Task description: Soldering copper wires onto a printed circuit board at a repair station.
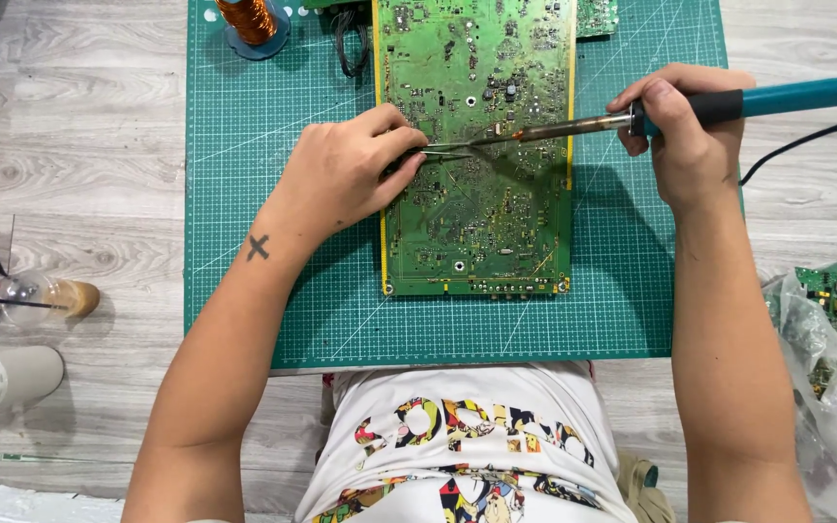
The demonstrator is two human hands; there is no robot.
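A large green circuit board [477, 223] lies on a green cutting mat [273, 194]. My left hand [346, 174] rests on the board's left edge and grips thin metal tweezers [448, 148] whose tips point right. My right hand [680, 136] holds a soldering iron [728, 104] with a teal and black handle. Its metal tip reaches left to the middle of the board and meets the tweezers' tips there.
A spool of copper wire [249, 19] stands at the mat's top left. A plastic bag of small circuit boards [825, 310] lies at the right. A clear bottle [46, 298] and a white cylinder [2, 380] lie on the wooden floor at the left. The iron's black cord [806, 140] trails right.
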